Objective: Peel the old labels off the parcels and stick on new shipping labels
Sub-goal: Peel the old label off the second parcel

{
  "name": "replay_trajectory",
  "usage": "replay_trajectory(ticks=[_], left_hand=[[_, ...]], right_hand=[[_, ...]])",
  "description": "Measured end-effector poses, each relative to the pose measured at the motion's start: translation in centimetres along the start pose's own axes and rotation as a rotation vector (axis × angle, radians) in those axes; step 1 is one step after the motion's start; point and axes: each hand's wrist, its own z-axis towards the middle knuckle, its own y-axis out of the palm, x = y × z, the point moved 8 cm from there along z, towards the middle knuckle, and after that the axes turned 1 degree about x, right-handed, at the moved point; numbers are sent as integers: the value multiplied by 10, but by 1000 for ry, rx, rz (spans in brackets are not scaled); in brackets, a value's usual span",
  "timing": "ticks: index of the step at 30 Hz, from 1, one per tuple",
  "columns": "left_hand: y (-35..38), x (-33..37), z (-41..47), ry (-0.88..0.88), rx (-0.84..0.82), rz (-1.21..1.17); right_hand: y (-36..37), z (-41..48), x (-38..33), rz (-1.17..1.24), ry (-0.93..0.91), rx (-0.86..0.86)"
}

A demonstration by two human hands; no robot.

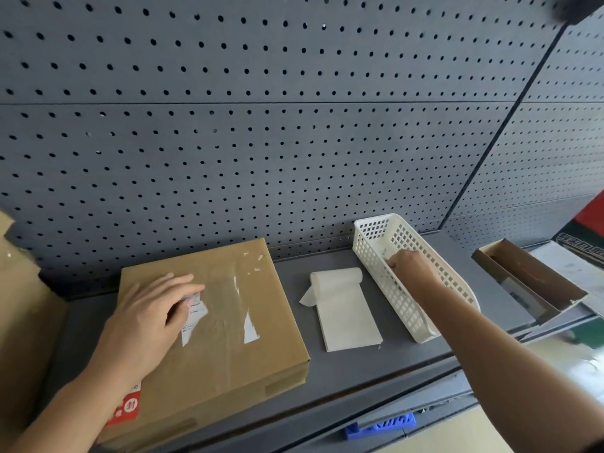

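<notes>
Your left hand [147, 317] lies flat on the parcel [222, 322], fingertips on the torn old label [192, 317] — peeling looks unfinished. Your right hand [410, 263] curls inside the basket [369, 253]; whether it pinches anything, I cannot tell. Next, lift the other scraps — new labels [346, 318] lie between your hands.

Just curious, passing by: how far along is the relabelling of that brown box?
Done: most of the old label is off the parcel. In hand: the left hand rests on the parcel at a torn scrap; the right hand is down in the white basket, contents unclear. Left: white scraps still stuck on, and no new label from the pale stack applied yet.
</notes>
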Motion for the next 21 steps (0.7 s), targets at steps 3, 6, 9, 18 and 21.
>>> replay_trajectory(ticks=[3,6,9,18,21], left_hand=[[0,0,0,19,11,-4],[0,0,1,15,6,-4],[2,1,2,10,-10,9],[0,0,3,13,9,27],[-1,-2,2,-30,13,25]], right_hand=[[-5,0,2,-60,0,-15],[-20,-2,-5,-57,-42,25],[-25,-6,-6,8,-15,49],[-64,-22,-24,98,-16,286],[-76,-35,-65,203,-114,346]])
